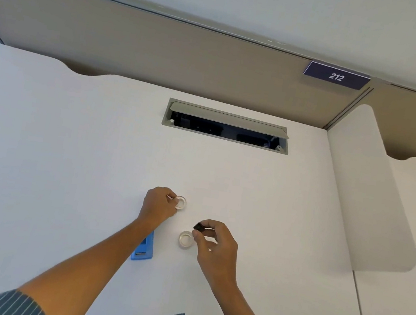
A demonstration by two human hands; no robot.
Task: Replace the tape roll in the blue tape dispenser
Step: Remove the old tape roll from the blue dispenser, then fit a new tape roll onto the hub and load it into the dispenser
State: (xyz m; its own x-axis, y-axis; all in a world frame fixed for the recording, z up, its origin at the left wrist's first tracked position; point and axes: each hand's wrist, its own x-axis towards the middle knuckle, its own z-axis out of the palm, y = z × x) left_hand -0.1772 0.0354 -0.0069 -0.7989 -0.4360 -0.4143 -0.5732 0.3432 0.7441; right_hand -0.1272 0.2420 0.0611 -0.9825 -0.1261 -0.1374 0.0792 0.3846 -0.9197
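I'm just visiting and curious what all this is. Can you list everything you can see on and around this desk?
tape roll: 1, clear, far one, at the left hand's fingertips
second tape roll: 1, clear, flat on the desk beside the right hand
black core: 1, black, pinched in the right hand
tape dispenser: 1, blue, on the desk, partly under the left forearm
desk: 1, white
cable hatch: 1, grey, open, desk rear
number sign: 1, dark blue, reads 212, on the partition
left hand: 1
right hand: 1
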